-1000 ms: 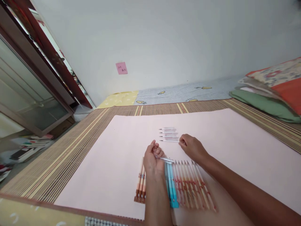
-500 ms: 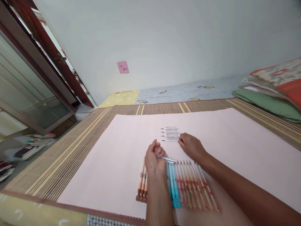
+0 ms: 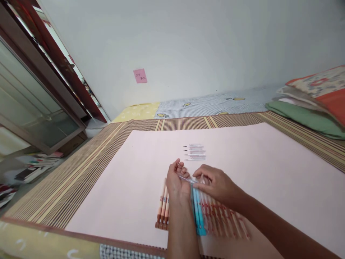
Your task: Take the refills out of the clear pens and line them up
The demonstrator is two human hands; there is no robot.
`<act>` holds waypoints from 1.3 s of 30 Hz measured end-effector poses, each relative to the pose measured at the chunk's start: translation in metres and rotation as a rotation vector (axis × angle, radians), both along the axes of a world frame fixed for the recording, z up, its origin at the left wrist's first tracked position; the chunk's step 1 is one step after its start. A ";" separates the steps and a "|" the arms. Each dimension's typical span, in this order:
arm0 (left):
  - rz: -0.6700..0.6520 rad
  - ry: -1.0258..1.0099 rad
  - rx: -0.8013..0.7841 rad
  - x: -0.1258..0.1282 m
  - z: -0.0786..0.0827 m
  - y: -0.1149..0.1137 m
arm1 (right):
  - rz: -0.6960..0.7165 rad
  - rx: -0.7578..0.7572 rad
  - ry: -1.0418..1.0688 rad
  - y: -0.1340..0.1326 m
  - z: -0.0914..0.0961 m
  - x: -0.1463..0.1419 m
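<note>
My left hand (image 3: 175, 181) is curled round a clear pen refill (image 3: 187, 179) that sticks out to the right. My right hand (image 3: 215, 184) pinches the free end of that same refill, right beside the left hand. Under both hands a row of pens lies on the pink sheet (image 3: 129, 187): orange ones (image 3: 162, 212) on the left, blue ones (image 3: 198, 216) in the middle, red-patterned ones (image 3: 229, 223) to the right. Several more clear refills (image 3: 195, 152) lie in a neat stack a little farther away.
The pink sheet lies on a striped woven mat (image 3: 67, 180). Folded bedding and pillows (image 3: 312, 104) are at the right. A glass-fronted cabinet (image 3: 32, 93) stands at the left with books (image 3: 35, 167) on the floor. A pink note (image 3: 140, 76) is stuck on the wall.
My right hand has left the stack of refills and come back to the left hand, where it now pinches the refill held there. The left hand has stayed put.
</note>
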State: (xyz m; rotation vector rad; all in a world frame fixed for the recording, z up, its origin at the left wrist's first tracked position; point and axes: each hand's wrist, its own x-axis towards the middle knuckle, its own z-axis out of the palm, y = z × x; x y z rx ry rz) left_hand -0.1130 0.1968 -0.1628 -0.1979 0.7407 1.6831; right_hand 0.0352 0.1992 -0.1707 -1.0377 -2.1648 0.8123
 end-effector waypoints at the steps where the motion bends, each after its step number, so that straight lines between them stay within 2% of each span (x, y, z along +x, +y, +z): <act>1: 0.008 0.011 -0.010 0.002 -0.001 0.000 | 0.027 0.033 -0.016 -0.007 -0.002 -0.002; 5: -0.007 0.026 -0.023 0.011 -0.003 -0.001 | -0.014 0.220 -0.129 -0.021 -0.017 -0.006; 10: 0.028 0.134 -0.075 0.018 0.004 -0.003 | -0.062 0.345 -0.238 -0.003 -0.022 0.006; 14: 0.103 0.241 -0.138 0.011 0.009 -0.004 | -0.157 0.349 -0.403 0.031 -0.025 0.018; 20: 0.103 0.221 -0.184 0.006 0.005 -0.004 | -0.232 0.341 -0.543 0.067 -0.037 0.017; 28: 0.093 0.190 -0.180 0.008 0.006 -0.003 | -0.253 0.402 -0.660 0.076 -0.044 0.012; 39: 0.088 0.179 -0.164 0.009 0.005 -0.003 | -0.265 0.417 -0.609 0.071 -0.042 0.008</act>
